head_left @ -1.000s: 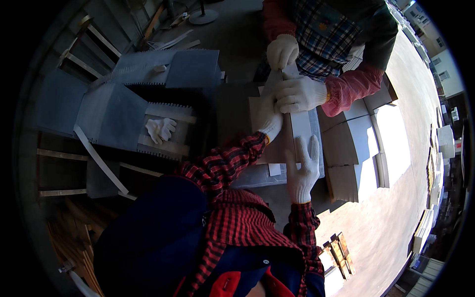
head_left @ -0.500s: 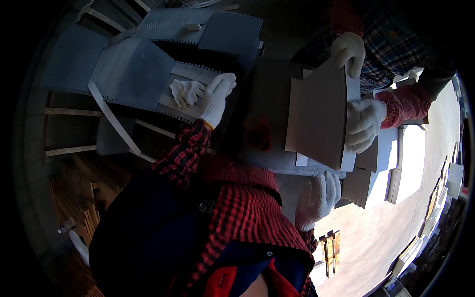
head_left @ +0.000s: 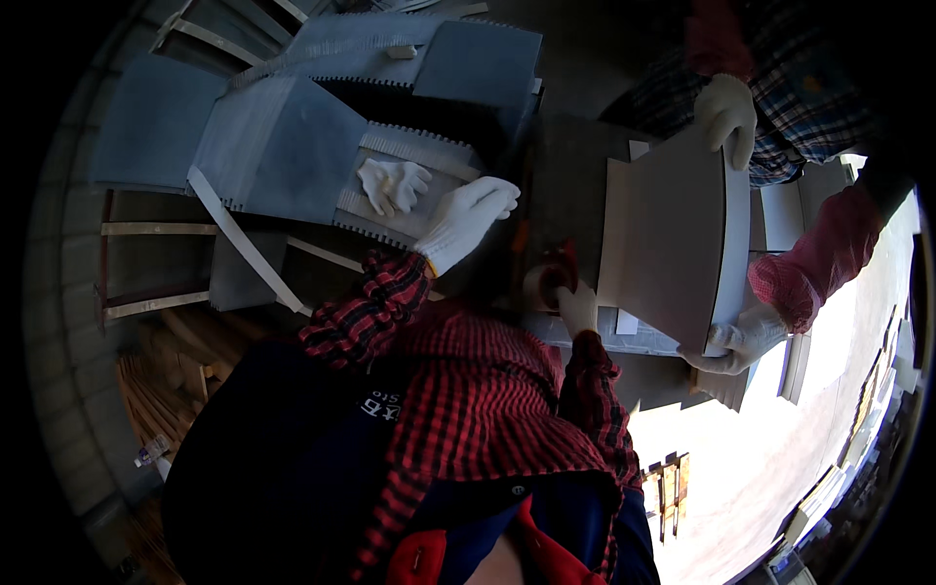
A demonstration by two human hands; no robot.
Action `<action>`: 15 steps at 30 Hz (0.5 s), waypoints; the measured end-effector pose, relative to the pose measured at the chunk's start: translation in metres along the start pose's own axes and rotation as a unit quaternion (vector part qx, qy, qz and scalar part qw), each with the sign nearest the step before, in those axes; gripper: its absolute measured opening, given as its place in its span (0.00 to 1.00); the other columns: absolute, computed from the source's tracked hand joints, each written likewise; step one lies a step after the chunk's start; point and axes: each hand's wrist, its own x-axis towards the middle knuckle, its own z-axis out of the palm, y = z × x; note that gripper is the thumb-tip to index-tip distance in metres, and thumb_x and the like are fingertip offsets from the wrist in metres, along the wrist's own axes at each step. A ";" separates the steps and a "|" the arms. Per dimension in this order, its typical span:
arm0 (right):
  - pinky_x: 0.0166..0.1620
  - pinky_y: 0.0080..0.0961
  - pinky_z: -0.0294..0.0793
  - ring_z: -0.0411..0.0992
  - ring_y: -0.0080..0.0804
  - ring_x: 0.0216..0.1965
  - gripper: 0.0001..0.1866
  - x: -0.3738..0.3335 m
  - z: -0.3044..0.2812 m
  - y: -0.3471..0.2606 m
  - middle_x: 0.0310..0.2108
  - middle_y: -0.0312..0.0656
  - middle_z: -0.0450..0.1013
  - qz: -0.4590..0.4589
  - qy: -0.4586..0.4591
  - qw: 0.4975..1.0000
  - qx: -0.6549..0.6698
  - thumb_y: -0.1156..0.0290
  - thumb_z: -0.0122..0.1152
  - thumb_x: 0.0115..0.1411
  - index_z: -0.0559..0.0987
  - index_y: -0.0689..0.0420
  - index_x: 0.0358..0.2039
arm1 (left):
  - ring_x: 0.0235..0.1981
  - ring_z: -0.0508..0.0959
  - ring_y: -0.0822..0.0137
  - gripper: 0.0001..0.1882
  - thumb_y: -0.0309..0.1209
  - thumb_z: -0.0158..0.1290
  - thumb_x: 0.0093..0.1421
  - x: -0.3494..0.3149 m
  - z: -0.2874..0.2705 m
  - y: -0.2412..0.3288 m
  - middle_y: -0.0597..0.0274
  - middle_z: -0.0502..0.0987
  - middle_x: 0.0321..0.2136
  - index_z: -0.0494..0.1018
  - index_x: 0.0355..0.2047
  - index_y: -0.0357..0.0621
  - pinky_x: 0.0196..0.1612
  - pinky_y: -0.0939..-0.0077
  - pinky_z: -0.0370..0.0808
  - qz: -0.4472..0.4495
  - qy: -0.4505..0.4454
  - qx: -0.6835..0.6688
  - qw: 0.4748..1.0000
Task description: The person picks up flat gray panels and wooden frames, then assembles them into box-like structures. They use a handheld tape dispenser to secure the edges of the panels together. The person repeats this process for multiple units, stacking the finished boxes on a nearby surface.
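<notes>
A: How many hands are working around you?

B: Four, all gloved. Two are yours: your left hand (head_left: 471, 219) and your right hand (head_left: 575, 304). A co-worker's upper hand (head_left: 729, 112) and lower hand (head_left: 746, 341) touch one large grey panel (head_left: 673, 229).

A: What else surrounds you?

B: White gloves (head_left: 393, 185) lie loose on the notched sheets (head_left: 409, 146) to your left; they overlap, so their number is unclear. You have one small white block (head_left: 401, 53) beyond them and one long pale strip (head_left: 244, 239) slanting further left. The panel stands over the tabletop (head_left: 570, 175), blocking the space just right of your right hand.

A: And your two hands?

B: Your left is empty, fingers stretched together, near the gloves. Your right touches a red tool (head_left: 558, 273) at its fingertips, on the tabletop's near side; you cannot tell how firmly it grips.
</notes>
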 end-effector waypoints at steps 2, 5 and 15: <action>0.41 0.33 0.77 0.79 0.36 0.40 0.26 -0.040 -0.022 -0.026 0.39 0.51 0.80 -0.007 -0.051 0.984 0.170 0.60 0.62 0.54 0.80 0.63 0.49 | 0.36 0.80 0.73 0.22 0.45 0.48 0.70 -0.010 -0.011 0.007 0.63 0.81 0.35 0.79 0.42 0.37 0.45 0.78 0.76 -0.111 -0.052 0.042 0.992; 0.45 0.26 0.75 0.76 0.28 0.41 0.23 -0.093 -0.057 -0.053 0.40 0.45 0.79 0.002 -0.068 0.956 0.285 0.67 0.61 0.59 0.78 0.65 0.53 | 0.28 0.80 0.67 0.38 0.63 0.39 0.70 -0.025 -0.006 0.017 0.58 0.79 0.28 0.79 0.33 0.37 0.36 0.75 0.79 -0.188 -0.169 0.079 0.964; 0.55 0.36 0.73 0.73 0.47 0.51 0.28 -0.213 -0.138 -0.098 0.49 0.49 0.72 -0.361 0.328 0.873 0.007 0.82 0.59 0.56 0.77 0.57 0.59 | 0.32 0.83 0.68 0.38 0.62 0.36 0.71 -0.079 0.085 0.084 0.56 0.82 0.34 0.78 0.42 0.37 0.40 0.74 0.80 -0.109 -0.353 -0.076 0.926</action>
